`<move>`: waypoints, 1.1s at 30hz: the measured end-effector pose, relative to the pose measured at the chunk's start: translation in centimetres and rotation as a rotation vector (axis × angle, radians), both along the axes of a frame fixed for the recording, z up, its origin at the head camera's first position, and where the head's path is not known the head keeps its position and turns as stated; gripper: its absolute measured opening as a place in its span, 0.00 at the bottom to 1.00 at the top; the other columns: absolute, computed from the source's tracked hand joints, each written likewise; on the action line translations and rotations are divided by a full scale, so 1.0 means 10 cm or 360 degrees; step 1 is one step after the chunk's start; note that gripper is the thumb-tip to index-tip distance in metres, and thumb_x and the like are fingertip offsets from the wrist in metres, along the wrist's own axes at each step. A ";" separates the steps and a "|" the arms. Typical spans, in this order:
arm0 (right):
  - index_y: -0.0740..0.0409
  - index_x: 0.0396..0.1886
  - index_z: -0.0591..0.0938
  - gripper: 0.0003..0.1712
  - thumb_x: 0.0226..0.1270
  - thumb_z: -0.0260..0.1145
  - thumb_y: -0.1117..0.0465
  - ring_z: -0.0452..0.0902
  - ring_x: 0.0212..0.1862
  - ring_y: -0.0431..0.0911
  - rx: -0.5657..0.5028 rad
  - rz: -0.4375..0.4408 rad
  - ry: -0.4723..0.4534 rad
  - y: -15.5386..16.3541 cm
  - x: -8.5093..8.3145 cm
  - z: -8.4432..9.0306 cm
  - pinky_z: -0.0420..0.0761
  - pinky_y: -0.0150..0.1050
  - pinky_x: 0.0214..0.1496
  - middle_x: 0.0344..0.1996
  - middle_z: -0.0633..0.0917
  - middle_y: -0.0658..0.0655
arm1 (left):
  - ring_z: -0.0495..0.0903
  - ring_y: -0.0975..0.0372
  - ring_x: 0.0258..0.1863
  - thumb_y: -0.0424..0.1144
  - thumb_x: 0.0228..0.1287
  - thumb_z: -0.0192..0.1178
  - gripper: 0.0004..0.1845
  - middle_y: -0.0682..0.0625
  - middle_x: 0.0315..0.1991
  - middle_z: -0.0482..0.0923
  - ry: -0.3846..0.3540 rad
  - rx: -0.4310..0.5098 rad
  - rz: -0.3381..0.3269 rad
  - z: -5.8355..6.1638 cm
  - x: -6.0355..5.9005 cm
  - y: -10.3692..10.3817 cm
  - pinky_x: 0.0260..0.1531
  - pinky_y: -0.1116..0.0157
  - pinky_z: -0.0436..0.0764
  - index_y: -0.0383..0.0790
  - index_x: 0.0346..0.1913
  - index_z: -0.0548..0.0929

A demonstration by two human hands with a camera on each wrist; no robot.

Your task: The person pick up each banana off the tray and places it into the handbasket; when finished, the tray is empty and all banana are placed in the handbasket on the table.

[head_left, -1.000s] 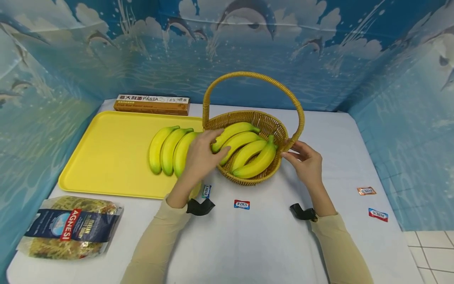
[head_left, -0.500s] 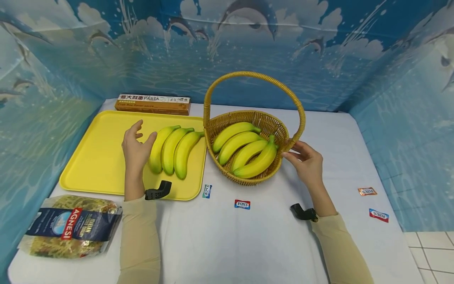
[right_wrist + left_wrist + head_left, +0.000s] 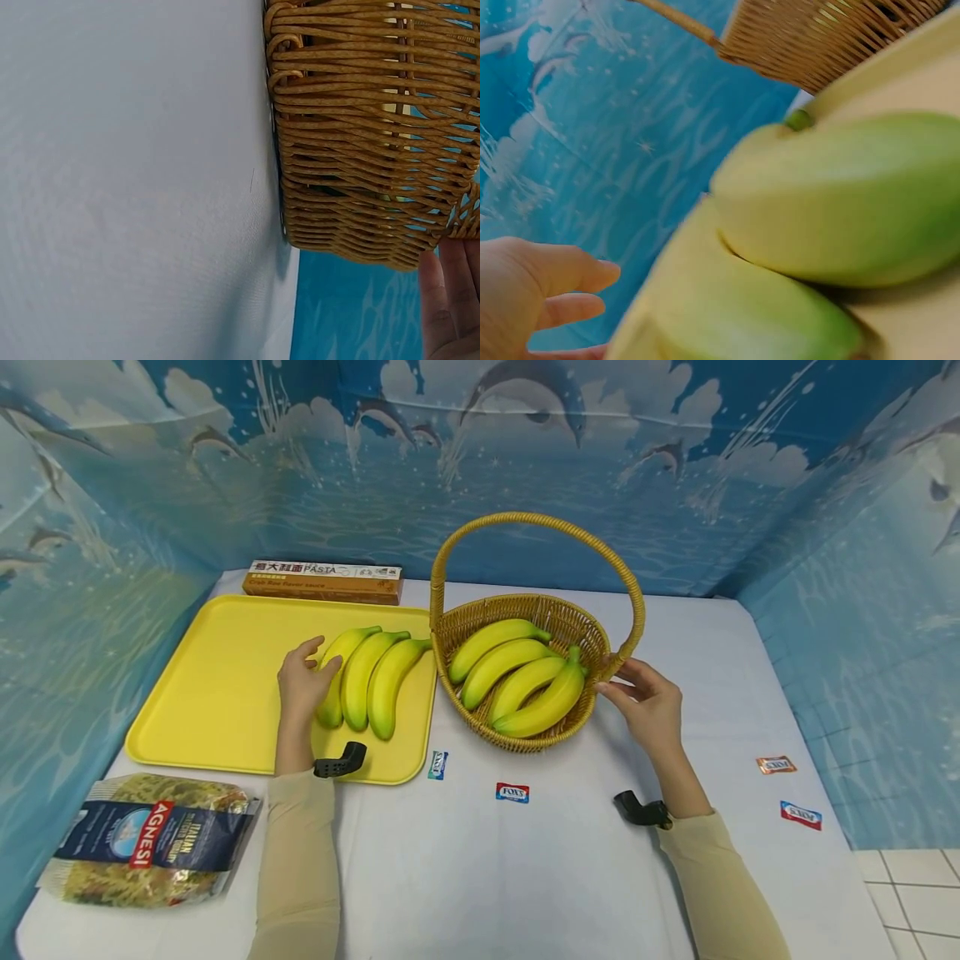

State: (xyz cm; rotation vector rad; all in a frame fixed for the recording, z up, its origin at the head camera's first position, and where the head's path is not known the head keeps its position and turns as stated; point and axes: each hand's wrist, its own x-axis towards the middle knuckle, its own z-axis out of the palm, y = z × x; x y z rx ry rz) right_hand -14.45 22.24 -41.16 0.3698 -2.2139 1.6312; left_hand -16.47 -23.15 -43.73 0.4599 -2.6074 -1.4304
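Clear bag of dried pasta with a dark blue AGNESI label (image 3: 146, 842) lies at the table's front-left corner. Flat yellow plastic tray (image 3: 217, 685) sits behind it, a long brown pasta box (image 3: 322, 581) just beyond. Left hand (image 3: 303, 681) is on the tray, fingers loosely spread, thumb touching the leftmost of a bunch of 3 yellow-green bananas (image 3: 367, 677) lying on the tray's right part. Round woven wicker basket with a hoop handle (image 3: 536, 610) stands just right of the tray, holding a bunch of 4 yellow bananas (image 3: 517, 677). Right hand (image 3: 648, 702) touches the basket's right rim, fingers relaxed and slightly apart. Small candy wrappers (image 3: 512, 792) lie on the white table (image 3: 525, 877).
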 end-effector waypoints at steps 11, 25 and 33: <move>0.79 0.50 0.80 0.22 0.53 0.70 0.79 0.82 0.46 0.29 0.0021 -0.0008 0.0020 0.00 0.01 0.01 0.82 0.25 0.45 0.46 0.81 0.80 | 0.66 0.44 0.68 0.38 0.68 0.59 0.29 0.35 0.68 0.68 -0.0052 -0.0002 0.0052 -0.20 -0.06 -0.01 0.67 0.49 0.68 0.38 0.71 0.69; 0.80 0.50 0.80 0.22 0.53 0.70 0.79 0.82 0.46 0.30 0.0036 -0.0001 0.0046 0.01 0.00 -0.02 0.82 0.25 0.44 0.45 0.80 0.81 | 0.72 0.46 0.59 0.37 0.64 0.61 0.26 0.38 0.62 0.74 0.0128 0.0032 0.0265 -0.01 0.00 0.01 0.59 0.50 0.71 0.40 0.67 0.75; 0.79 0.50 0.80 0.22 0.52 0.70 0.79 0.82 0.46 0.29 0.0052 -0.0012 0.0058 0.00 0.00 -0.01 0.82 0.25 0.44 0.46 0.82 0.78 | 0.74 0.52 0.52 0.37 0.60 0.66 0.26 0.42 0.59 0.77 0.0400 0.0070 0.0174 0.47 0.14 0.24 0.50 0.60 0.74 0.41 0.63 0.79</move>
